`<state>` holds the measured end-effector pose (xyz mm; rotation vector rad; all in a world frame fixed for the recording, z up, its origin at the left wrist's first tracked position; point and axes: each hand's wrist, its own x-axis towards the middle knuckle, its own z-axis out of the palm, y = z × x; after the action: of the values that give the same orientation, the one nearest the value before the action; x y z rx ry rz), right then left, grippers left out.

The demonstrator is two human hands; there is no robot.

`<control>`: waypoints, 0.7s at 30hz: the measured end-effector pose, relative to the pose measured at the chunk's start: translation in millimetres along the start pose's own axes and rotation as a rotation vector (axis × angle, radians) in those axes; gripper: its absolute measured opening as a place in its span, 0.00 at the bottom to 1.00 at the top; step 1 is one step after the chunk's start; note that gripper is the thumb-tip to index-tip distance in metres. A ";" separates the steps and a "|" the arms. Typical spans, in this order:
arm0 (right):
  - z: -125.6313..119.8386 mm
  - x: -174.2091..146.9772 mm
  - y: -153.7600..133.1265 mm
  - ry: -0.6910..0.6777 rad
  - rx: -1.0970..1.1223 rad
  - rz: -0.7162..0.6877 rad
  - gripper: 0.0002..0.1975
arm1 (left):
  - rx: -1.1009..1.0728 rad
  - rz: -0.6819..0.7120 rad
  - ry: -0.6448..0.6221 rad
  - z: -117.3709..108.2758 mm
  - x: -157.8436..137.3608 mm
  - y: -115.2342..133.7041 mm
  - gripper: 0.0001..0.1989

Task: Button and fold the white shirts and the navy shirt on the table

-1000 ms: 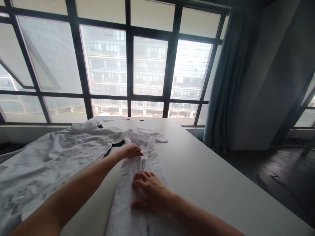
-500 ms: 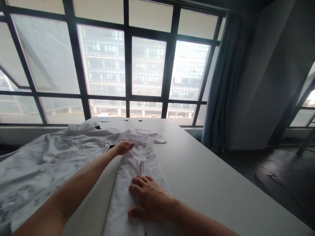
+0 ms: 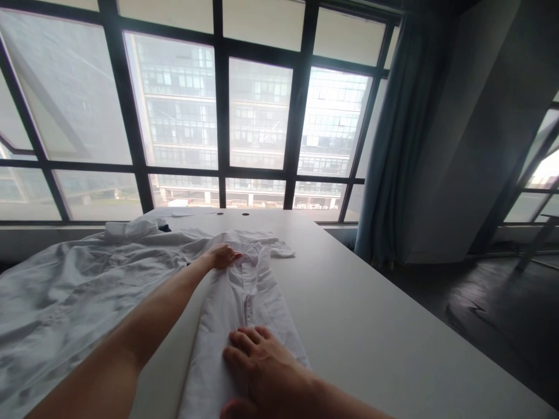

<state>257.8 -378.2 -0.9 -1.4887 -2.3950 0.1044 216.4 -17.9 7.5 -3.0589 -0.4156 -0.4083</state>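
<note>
A white buttoned shirt [image 3: 244, 291] lies lengthwise in front of me, its sides folded in to a long narrow shape and its collar at the far end. At that collar, my left hand [image 3: 223, 256] is closed, its fingers pinching the cloth. My right hand [image 3: 266, 364] rests palm down on the shirt's front with fingers spread, beside the button line. Its thumb is partly cut off by the bottom edge of the view.
Another white garment [image 3: 100, 285] lies spread and wrinkled to the left. Both are on a white table [image 3: 362, 326]. Large dark-framed windows [image 3: 262, 116] stand behind it, with a blue-grey curtain [image 3: 384, 157] at the right.
My right hand has slid slightly toward me along the shirt. My left hand stays at the collar, and the view has shifted a little to the right.
</note>
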 end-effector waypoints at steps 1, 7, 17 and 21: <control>0.5 0.2 0.3 0.000 0.005 0.002 0.33 | 0.053 -0.013 -0.019 0.0 4.1 2.9 0.27; -4.2 0.0 -2.7 -0.003 0.022 0.019 0.32 | 0.105 -0.024 0.093 -1.6 -7.0 1.4 0.23; -13.7 0.1 -7.3 -0.051 0.023 0.037 0.35 | -0.469 -0.478 0.244 -9.1 -43.8 -59.9 0.18; -11.2 0.0 -4.9 -0.035 0.018 0.034 0.35 | -0.563 -0.466 0.185 -6.6 -32.1 -56.5 0.19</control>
<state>256.9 -381.6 10.8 -1.5325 -2.3900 0.1605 169.8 27.9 5.0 -3.3656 -1.1938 -0.9628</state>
